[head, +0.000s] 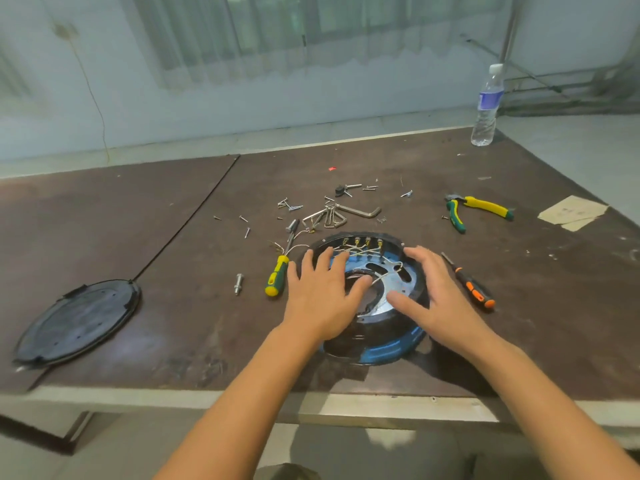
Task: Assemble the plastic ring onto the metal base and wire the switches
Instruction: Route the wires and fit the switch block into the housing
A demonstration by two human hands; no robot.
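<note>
A dark brown wooden desk [138,209] is seen in a pale-walled room, with a sheer-curtained window [242,32] behind it. A thin dark seam [194,216] runs across the desk top on the left.

At the far right corner a clear plastic water bottle with a blue label [486,105] is stood upright, capped; how full it is cannot be told.

The round metal base with blue film [388,348] is laid near the front edge, at the middle. The black plastic ring [356,237] is seated round it. A row of brass-tipped switches [362,241] is set at the far rim, and thin white wires [381,277] are trailed from them across the base.

The left hand [320,296] is spread, fingers straight, over the left side of the base; the right hand [440,296] is spread likewise over the right rim. Nothing is gripped by either.

A yellow-and-green-handled screwdriver [277,275] is laid just left of the base, and an orange-and-black screwdriver [472,285] just right. Silver hex keys [346,213] and loose screws [289,204] are scattered behind. Yellow-and-green pliers [474,209] are laid farther right, and a black round cover plate [76,320] far left.
</note>
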